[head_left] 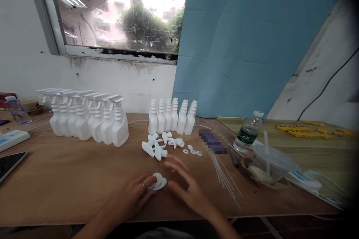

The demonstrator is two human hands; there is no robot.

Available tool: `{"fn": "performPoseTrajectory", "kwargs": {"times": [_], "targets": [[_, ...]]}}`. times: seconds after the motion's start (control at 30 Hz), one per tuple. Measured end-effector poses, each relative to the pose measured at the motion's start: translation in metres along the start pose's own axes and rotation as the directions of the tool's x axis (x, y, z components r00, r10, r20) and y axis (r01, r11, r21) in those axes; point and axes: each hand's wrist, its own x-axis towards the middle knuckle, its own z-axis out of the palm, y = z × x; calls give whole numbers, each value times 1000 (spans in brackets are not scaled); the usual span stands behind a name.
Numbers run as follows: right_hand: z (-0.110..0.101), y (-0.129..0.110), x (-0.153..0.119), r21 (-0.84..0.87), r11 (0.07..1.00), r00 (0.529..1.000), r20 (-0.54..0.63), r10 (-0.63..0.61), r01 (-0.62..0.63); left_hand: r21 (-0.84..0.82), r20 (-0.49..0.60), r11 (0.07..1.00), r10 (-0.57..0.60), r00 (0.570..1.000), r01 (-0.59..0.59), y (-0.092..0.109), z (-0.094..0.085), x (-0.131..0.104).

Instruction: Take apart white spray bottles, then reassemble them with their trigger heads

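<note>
My left hand (137, 193), with a ring on one finger, is closed around a white spray nozzle head (159, 182) just above the brown tabletop. To its right, my right hand (186, 184) is open, thumb and fingers apart, with nothing in it. Beyond my hands lies a loose pile of white spray nozzle heads (159, 148). Several small white washers (193, 151) lie flat right of the pile. Thin white tubes (223, 175) are spread to the right of my right hand.
At the back left stand several white bottles with spray heads (84, 119); back middle, several bottles without heads (167, 117). A water bottle (248, 132), a plastic bowl (273, 160) and a power strip (304, 182) are at right. A phone (11, 164) lies far left.
</note>
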Motion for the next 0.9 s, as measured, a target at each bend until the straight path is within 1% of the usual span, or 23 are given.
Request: {"fn": "performPoseTrajectory", "kwargs": {"times": [0.03,0.07,0.1,0.13,0.17,0.2,0.23,0.27,0.3,0.37,0.43,0.5,0.6,0.63,0.67,0.7,0.73,0.77,0.8,0.83,0.87,0.9], "targets": [[-12,9,0,-89,995,993,-111,40,-50,15,-6,1000,-13,1000,13,1,0,0],[-25,19,0,-217,968,971,-228,76,-127,30,-12,999,-22,1000,22,1,0,0],[-38,29,-1,-381,901,951,-293,94,-206,43,-13,999,-23,1000,23,1,0,0],[-52,39,-4,-540,781,930,-338,142,-315,52,-10,998,-21,1000,21,2,-1,0],[-64,48,-8,-649,625,894,-393,212,-434,53,-5,998,-18,1000,18,2,-1,1],[-73,56,-12,-704,475,849,-450,278,-529,47,-2,999,-16,1000,16,3,-2,1],[-81,62,-17,-728,360,809,-475,348,-583,36,1,999,-17,1000,17,4,-2,1],[-86,68,-21,-735,283,771,-488,410,-616,23,1,1000,-18,1000,18,4,-3,1],[-88,72,-24,-734,250,744,-483,462,-631,11,1,1000,-18,1000,18,4,-3,1],[-89,76,-26,-720,257,717,-453,530,-645,-5,1,1000,-20,1000,20,5,-4,2],[-87,77,-25,-688,286,700,-448,556,-667,-16,7,999,-32,999,32,5,-5,2],[-86,77,-22,-651,305,684,-469,558,-695,-24,17,999,-45,999,46,5,-6,2],[-89,75,-20,-609,340,682,-511,523,-717,-30,42,997,-71,997,72,5,-8,3],[-90,74,-20,-585,366,684,-541,489,-724,-32,48,996,-81,996,83,5,-8,3],[-92,72,-19,-544,419,687,-578,440,-727,-38,51,995,-91,995,93,5,-8,3],[-92,69,-18,-479,512,688,-617,382,-713,-49,49,994,-97,994,100,5,-7,3],[-92,64,-15,-382,636,684,-651,330,-670,-62,42,993,-102,994,104,5,-6,2],[-90,57,-11,-247,768,673,-676,301,-592,-79,32,991,-106,994,108,4,-6,2],[-86,48,-5,-79,873,665,-682,305,-481,-97,22,989,-112,993,114,4,-5,2],[-81,38,2,112,928,673,-658,337,-356,-118,14,985,-123,992,124,4,-5,2],[-73,27,10,302,920,688,-614,388,-249,-140,10,980,-140,990,140,4,-4,2],[-64,15,19,467,867,720,-539,437,-177,-161,9,975,-157,988,156,4,-5,2]]}}
